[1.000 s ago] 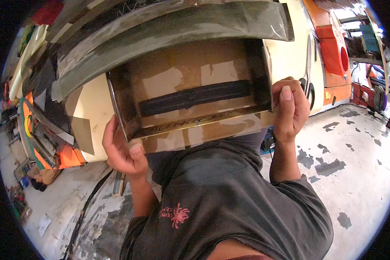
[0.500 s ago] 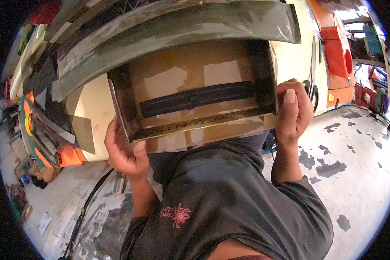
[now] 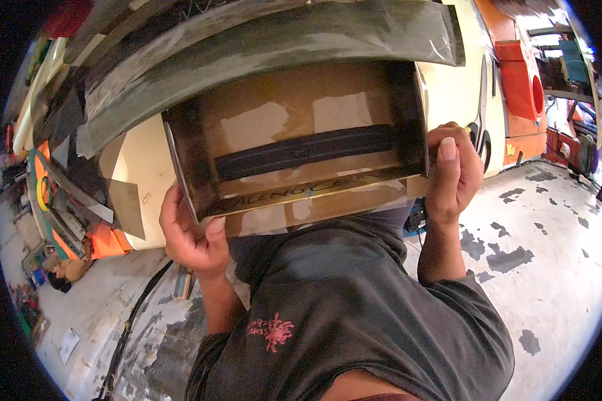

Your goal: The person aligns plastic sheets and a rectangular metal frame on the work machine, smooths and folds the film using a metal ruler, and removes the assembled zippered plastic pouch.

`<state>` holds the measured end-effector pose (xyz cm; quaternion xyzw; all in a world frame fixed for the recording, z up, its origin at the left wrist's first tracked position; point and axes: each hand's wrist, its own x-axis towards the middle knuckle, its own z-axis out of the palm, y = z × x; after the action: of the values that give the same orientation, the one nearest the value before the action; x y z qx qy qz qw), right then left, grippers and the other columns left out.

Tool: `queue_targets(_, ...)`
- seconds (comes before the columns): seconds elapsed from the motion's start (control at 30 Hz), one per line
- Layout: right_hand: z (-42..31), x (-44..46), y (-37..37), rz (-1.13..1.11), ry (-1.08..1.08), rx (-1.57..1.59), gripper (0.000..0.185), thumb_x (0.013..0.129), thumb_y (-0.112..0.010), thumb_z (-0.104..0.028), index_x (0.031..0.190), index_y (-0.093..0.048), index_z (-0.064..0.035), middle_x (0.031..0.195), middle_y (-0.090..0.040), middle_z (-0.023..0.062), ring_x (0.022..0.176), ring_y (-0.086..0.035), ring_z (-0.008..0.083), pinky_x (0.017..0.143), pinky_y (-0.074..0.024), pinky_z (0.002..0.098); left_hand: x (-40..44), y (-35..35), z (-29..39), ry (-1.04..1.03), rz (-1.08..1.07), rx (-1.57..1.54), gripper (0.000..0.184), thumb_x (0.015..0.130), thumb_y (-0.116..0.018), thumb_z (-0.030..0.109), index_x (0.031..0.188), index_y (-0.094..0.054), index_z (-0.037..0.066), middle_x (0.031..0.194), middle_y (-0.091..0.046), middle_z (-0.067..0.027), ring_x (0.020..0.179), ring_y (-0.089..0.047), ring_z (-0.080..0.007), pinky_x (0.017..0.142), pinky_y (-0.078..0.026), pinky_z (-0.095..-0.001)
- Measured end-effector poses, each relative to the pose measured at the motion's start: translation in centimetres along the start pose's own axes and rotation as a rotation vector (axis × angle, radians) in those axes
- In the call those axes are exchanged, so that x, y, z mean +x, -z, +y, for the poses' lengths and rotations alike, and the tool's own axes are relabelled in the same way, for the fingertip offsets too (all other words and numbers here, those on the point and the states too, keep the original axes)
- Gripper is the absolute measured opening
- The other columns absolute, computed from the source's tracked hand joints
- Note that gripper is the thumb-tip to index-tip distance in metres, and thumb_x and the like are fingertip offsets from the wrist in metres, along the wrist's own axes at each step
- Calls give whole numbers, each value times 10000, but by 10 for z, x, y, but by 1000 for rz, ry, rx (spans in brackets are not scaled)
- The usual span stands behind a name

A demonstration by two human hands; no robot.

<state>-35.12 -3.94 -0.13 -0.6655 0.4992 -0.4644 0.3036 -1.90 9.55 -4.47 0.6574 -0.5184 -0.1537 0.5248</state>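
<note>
A brown, open, box-like piece with handwriting along its near edge (image 3: 301,190) is tilted toward me. My left hand (image 3: 192,230) grips its lower left corner, fingers behind and thumb in front. At the right edge, my right hand (image 3: 451,170) has its fingers curled round the side, thumb up. A long black strip (image 3: 304,152) lies across the inside. Over the far side of the box stretches a wide grey-green curved sheet (image 3: 274,57), its underside hidden.
Scissors (image 3: 481,130) lie on the pale tabletop (image 3: 441,83) beyond my right hand. An orange-red holder (image 3: 519,80) stands at the right. Dark sheets and strips (image 3: 80,187) are at the left. A person (image 3: 67,271) is on the floor at far left.
The right side of the box and my right hand have shifted slightly to the right and down since the earliest frame. Both hands keep their hold.
</note>
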Motion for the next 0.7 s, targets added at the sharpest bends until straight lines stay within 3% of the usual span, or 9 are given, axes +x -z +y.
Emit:
queue_targets(0.5,2,-1,-2,25,13,-28,374,1125,-504,-210,899,-657,46,782,-612,79,658,-524,128,601,-411,291,0,1,3,6,16,39,875,933,-871,411,1499,-475,-126,1389,-668,-235,1237,-695,-306,1079,-547,-413)
queue_targets(0.6,5,-2,-1,23,6,-8,380,1131,-505,-221,908,-655,48,787,-609,78,661,-519,124,601,-402,287,1,1,8,77,-32,87,853,949,-831,419,1524,-466,-95,1437,-624,-212,1289,-642,-303,1120,-499,-425)
queue_targets(0.7,4,-3,-3,29,-10,7,379,1136,-501,-226,914,-646,46,790,-597,73,661,-509,119,598,-391,282,1,0,0,5,-38,-5,819,932,-859,317,1508,-469,-116,1443,-629,-229,1304,-646,-312,1133,-499,-435)
